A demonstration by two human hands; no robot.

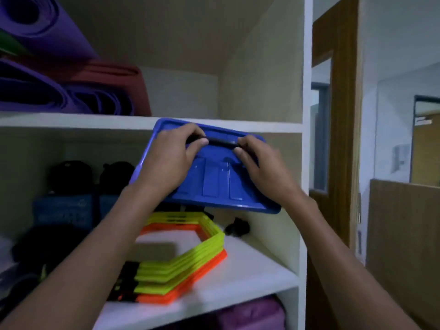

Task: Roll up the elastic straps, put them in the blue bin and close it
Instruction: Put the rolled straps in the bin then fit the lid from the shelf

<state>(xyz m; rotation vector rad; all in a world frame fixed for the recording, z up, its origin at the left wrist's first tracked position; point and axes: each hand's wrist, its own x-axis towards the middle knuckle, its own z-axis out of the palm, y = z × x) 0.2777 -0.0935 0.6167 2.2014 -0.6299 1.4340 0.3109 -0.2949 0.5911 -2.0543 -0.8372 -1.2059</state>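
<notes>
**Both hands on the handle of a tilted blue lid in front of the shelves**

A white shelving unit fills most of the view, with a wooden door frame to its right. On the upper shelf lie rolled purple exercise mats with a red one against them. The middle shelf carries a stack of yellow and orange hexagonal rings, dark gear and blue packages at the left, blurred, and a small black object near the back wall.

A blue bin lid is held in the air before the middle shelf, tilted, its near edge lower and above the hexagonal rings. A black handle runs across its upper part.

The left hand has its fingers curled closed around the handle's left end, thumb underneath. The right hand pinches the handle's right end, fingers closed on it.

Whether a bin body hangs beneath the lid cannot be told. No elastic strap can be made out with certainty.
</notes>
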